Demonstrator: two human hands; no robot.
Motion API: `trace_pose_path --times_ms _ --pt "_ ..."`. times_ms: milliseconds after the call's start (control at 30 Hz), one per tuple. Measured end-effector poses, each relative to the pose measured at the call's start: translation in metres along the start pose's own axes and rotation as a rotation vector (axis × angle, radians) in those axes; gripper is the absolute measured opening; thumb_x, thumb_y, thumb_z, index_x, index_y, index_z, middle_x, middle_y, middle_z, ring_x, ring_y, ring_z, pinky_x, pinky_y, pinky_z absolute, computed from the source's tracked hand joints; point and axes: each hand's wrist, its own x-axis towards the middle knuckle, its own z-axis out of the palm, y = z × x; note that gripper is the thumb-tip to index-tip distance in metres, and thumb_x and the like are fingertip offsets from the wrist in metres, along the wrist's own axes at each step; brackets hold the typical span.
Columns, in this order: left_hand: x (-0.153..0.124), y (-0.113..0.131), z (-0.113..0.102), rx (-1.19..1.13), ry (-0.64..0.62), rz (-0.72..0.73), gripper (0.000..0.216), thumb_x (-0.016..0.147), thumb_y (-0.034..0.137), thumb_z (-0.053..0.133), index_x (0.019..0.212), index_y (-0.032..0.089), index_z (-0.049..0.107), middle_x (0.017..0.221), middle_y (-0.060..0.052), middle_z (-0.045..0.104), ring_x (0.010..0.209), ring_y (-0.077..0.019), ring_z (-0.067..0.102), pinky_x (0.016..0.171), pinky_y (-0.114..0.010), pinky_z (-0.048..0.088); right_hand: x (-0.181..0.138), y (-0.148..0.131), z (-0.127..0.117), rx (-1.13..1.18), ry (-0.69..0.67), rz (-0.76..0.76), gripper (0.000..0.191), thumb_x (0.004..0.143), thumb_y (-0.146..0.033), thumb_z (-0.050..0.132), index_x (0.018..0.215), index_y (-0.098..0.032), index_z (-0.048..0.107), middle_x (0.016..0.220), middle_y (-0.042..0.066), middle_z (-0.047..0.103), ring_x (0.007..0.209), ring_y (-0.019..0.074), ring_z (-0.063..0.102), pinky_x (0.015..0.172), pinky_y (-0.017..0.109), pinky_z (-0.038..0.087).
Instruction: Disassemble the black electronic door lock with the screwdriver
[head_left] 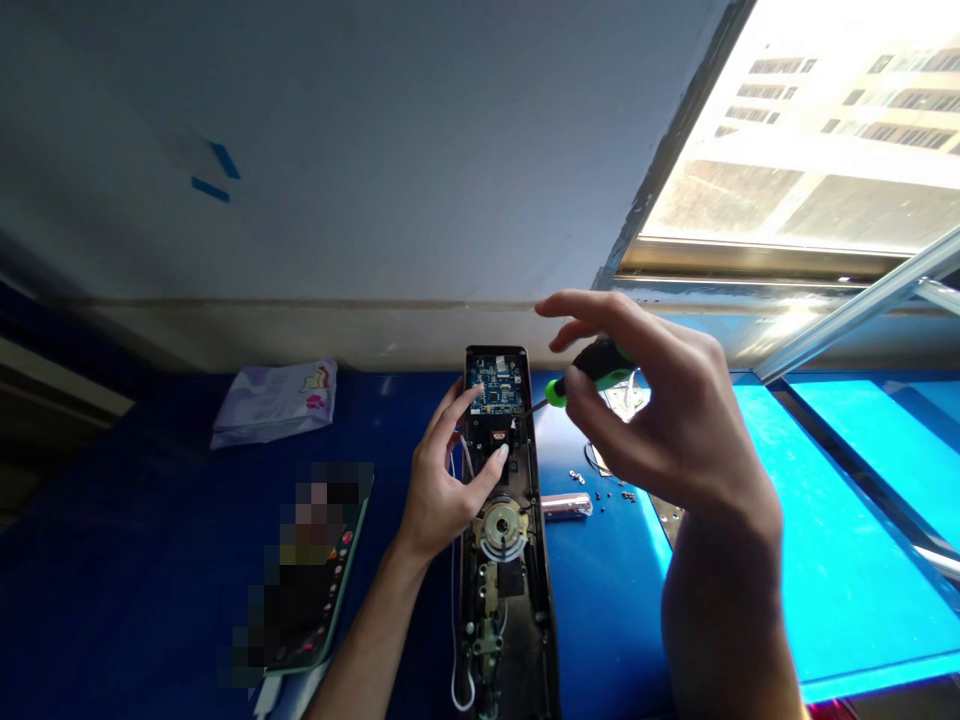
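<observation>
A long black housing [546, 600], which looks like an electronic door lock's panel, lies lengthwise with its inside facing up. A blue circuit board [495, 388] sits in its far end, and a round metal part [501, 528] is nearer me. My left hand [450, 480] grips the housing at its left edge, index fingertip over the board and thumb on the black inner part. My right hand [667, 400] holds a black and green screwdriver [600, 365] between thumb and fingers, tilted. Its shaft points down left to the housing just below the board; whether the tip touches is unclear.
Small screws [626, 495] lie on the blue table [600, 600] right of the housing, beside a pinkish metallic cylinder [568, 506]. A phone [322, 590] and a plastic packet [277, 400] lie left. A white cord [454, 640] runs along the housing. A wall and window [810, 200] stand behind.
</observation>
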Motion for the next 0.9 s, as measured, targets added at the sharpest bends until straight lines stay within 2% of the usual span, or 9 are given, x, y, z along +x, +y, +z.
trace_pose_path --times_ms 100,200,267,433,500,633,733,833,900 --pt "0.0000 -0.0006 0.0003 -0.006 0.006 0.004 0.063 0.093 0.030 0.075 0.152 0.031 0.055 0.168 -0.008 0.045 0.153 -0.0327 0.047 0.124 -0.051 0.046 0.0003 0.0008 0.0019 -0.039 0.053 0.002 0.013 0.098 -0.029 0.072 0.107 -0.021 0.074 0.084 0.001 0.076 0.065 0.0130 0.065 0.064 0.031 0.053" --pt "0.0002 -0.0012 0.0006 -0.025 0.010 -0.009 0.062 0.093 0.030 0.075 0.152 0.032 0.055 0.168 -0.008 0.045 0.154 -0.0328 0.046 0.125 -0.052 0.045 -0.0008 0.0035 0.0023 -0.038 0.049 -0.020 0.012 0.098 -0.030 0.074 0.091 -0.020 0.074 0.077 0.000 0.075 0.062 0.0112 0.064 0.059 0.028 0.050" --pt "0.0004 -0.0008 0.0005 -0.035 0.008 -0.022 0.062 0.093 0.031 0.075 0.151 0.032 0.055 0.168 -0.008 0.045 0.154 -0.0327 0.046 0.126 -0.052 0.043 -0.0018 0.0048 0.0015 -0.021 0.029 -0.019 0.007 0.100 -0.024 0.070 0.099 -0.020 0.075 0.087 0.001 0.078 0.070 0.0119 0.069 0.064 0.027 0.053" --pt "0.0003 0.0020 0.0003 -0.050 0.004 -0.027 0.060 0.093 0.032 0.074 0.151 0.031 0.055 0.168 -0.008 0.045 0.154 -0.0321 0.046 0.126 -0.051 0.043 -0.0024 0.0041 0.0000 -0.002 0.016 0.000 0.041 0.093 -0.010 0.058 0.132 -0.019 0.066 0.105 0.003 0.077 0.086 0.0152 0.072 0.079 0.031 0.058" --pt "0.0002 0.0022 0.0004 -0.051 0.002 -0.029 0.060 0.094 0.031 0.074 0.151 0.032 0.055 0.168 -0.008 0.044 0.154 -0.0319 0.046 0.126 -0.050 0.043 -0.0019 0.0030 0.0007 0.007 0.019 0.003 0.041 0.091 -0.010 0.060 0.131 -0.019 0.066 0.106 0.003 0.076 0.088 0.0153 0.071 0.080 0.031 0.058" --pt "0.0002 -0.0010 0.0009 -0.059 0.003 -0.009 0.061 0.094 0.030 0.074 0.151 0.031 0.055 0.169 -0.008 0.043 0.155 -0.0321 0.045 0.127 -0.051 0.043 -0.0015 0.0029 0.0013 0.002 0.056 0.001 0.015 0.098 -0.026 0.070 0.110 -0.017 0.075 0.089 0.001 0.076 0.070 0.0111 0.067 0.066 0.027 0.054" --pt "0.0001 -0.0036 0.0012 -0.049 0.015 0.003 0.062 0.093 0.030 0.075 0.151 0.031 0.056 0.167 -0.008 0.046 0.154 -0.0325 0.046 0.127 -0.051 0.042 -0.0024 0.0052 -0.0003 0.028 0.024 -0.063 0.016 0.099 -0.032 0.074 0.094 -0.017 0.077 0.078 0.000 0.076 0.063 0.0093 0.065 0.059 0.025 0.050" --pt "0.0001 -0.0035 0.0012 -0.048 0.017 0.004 0.062 0.092 0.029 0.076 0.151 0.031 0.056 0.167 -0.008 0.046 0.152 -0.0330 0.048 0.125 -0.050 0.045 -0.0031 0.0073 -0.0024 0.036 0.017 -0.065 0.012 0.101 -0.025 0.069 0.103 -0.016 0.078 0.088 0.002 0.079 0.072 0.0103 0.071 0.064 0.025 0.054" --pt "0.0001 -0.0024 0.0010 -0.046 0.014 0.001 0.062 0.093 0.029 0.076 0.152 0.031 0.056 0.168 -0.009 0.045 0.152 -0.0330 0.049 0.123 -0.049 0.048 -0.0031 0.0078 -0.0036 0.030 0.033 -0.046 0.024 0.101 -0.016 0.062 0.121 -0.014 0.075 0.101 0.005 0.079 0.083 0.0123 0.073 0.071 0.026 0.056"
